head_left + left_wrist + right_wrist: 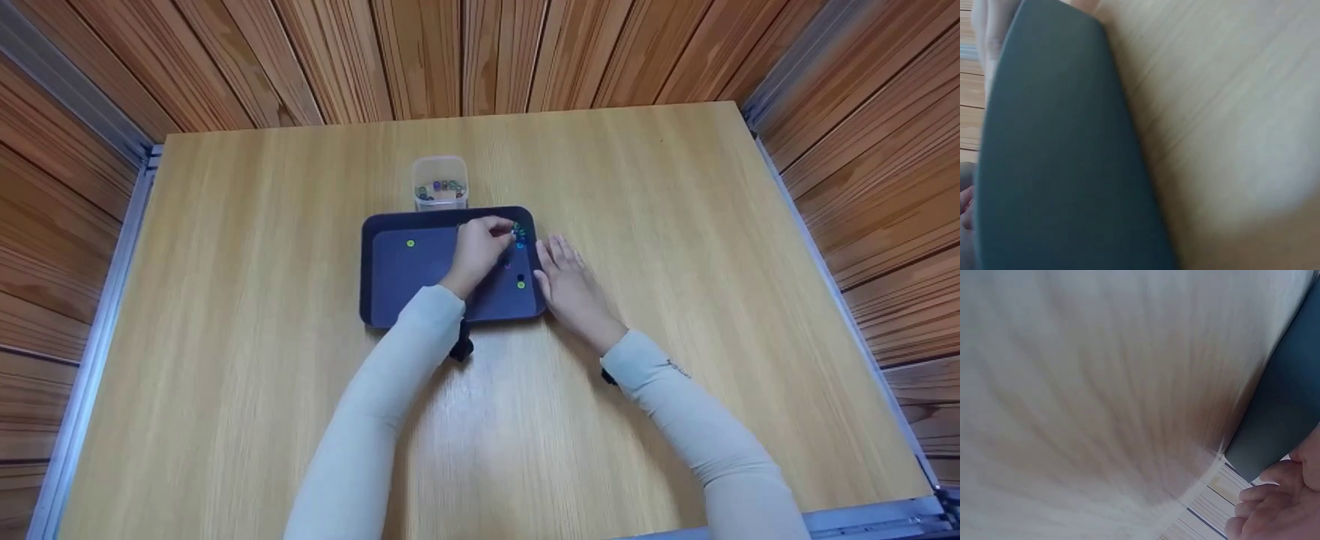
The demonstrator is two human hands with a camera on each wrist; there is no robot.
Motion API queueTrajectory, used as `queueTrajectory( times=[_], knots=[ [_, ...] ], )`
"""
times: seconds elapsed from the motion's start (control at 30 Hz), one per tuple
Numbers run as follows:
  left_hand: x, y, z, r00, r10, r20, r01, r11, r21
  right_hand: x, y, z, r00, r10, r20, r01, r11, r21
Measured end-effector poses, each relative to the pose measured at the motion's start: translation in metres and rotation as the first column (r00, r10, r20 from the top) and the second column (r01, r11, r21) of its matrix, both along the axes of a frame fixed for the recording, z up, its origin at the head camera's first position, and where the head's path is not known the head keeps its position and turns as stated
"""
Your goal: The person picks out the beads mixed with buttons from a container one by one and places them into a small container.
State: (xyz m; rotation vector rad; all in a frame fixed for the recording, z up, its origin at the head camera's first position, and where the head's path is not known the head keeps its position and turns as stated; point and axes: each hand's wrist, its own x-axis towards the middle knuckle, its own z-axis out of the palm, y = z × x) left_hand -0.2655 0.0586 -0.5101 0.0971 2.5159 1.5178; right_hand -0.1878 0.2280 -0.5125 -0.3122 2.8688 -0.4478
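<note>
A dark rectangular tray lies at the middle of the wooden table. My left hand reaches over the tray with curled fingers, its tips pinched together at a cluster of small coloured beads in the tray's far right corner. One yellow-green bead lies at the tray's far left, another near its right wall. Flat on the table, my right hand rests with straight fingers against the tray's right side. The wrist views are blurred, showing only tray, tray edge and fingers.
A clear plastic tub with several beads in it stands just behind the tray. The table is bounded by metal rails and wood-panelled walls on three sides.
</note>
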Motion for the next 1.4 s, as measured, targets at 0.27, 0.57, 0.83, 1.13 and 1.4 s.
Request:
queueTrajectory(
  times=[0.27, 0.57, 0.83, 1.13, 1.4],
  knots=[
    [0.003, 0.011, -0.01, 1.0, -0.012, 0.015, 0.012, 1.0, -0.008, 0.003, 0.001, 0.002, 1.0, -0.004, 0.0, 0.004, 1.0, 0.019],
    [0.002, 0.018, -0.015, 1.0, -0.007, 0.015, 0.007, 0.999, -0.047, 0.002, -0.001, 0.002, 1.0, -0.002, 0.0, 0.002, 1.0, 0.011],
    [-0.001, 0.025, -0.016, 0.999, 0.026, 0.024, -0.025, 0.998, -0.059, 0.001, -0.001, 0.002, 1.0, -0.003, 0.007, 0.003, 1.0, 0.029],
    [-0.001, 0.027, -0.016, 0.999, 0.033, 0.025, -0.03, 0.995, -0.093, 0.001, -0.002, -0.002, 1.0, -0.008, -0.012, 0.008, 1.0, -0.014],
    [-0.003, 0.01, -0.008, 0.98, 0.093, 0.177, -0.124, 0.977, 0.171, 0.0, 0.0, 0.0, 1.0, -0.008, -0.013, 0.008, 1.0, -0.004]
  ],
)
